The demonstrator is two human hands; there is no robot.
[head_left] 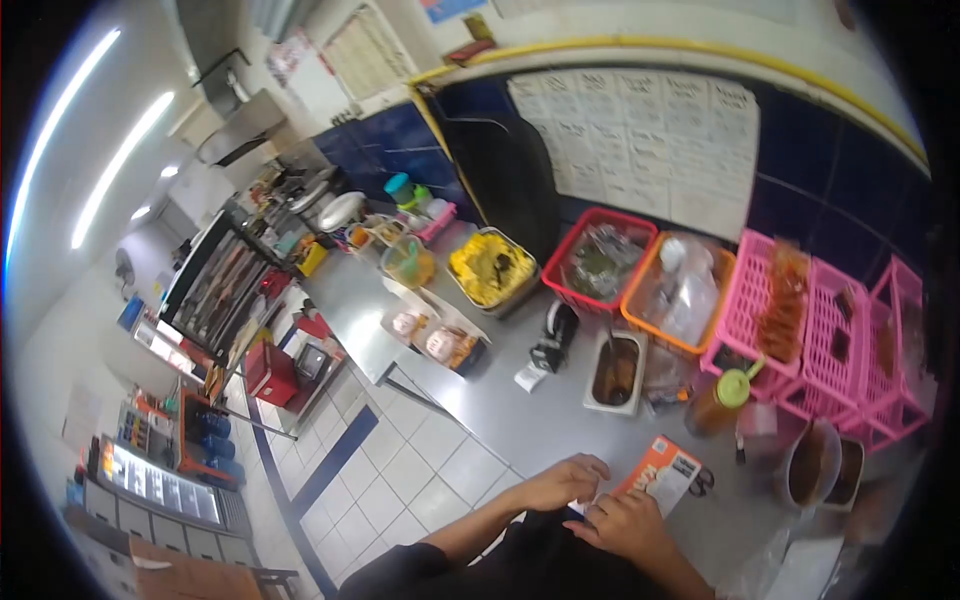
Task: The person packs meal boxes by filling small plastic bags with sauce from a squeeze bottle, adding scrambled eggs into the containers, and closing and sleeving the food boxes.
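Note:
A flat orange-and-white printed packet (662,474) lies at the near edge of the steel counter, its lower end covered by my hands. My right hand (628,524) grips that lower end with bent fingers. Close against it, my left hand (566,486) has its fingers curled together by the packet's left end. Something small and whitish shows between the two hands, too hidden to name. Black-handled scissors (703,482) stick out from beside the packet's right edge.
Behind the packet sit a metal container of dark sauce (614,372), a green-topped squeeze bottle (722,398) and a black-and-white label gun-like object (553,338). Farther back are a red basket (565,240), an orange basket (630,305), pink baskets (745,275) and a yellow-filled tray (490,268).

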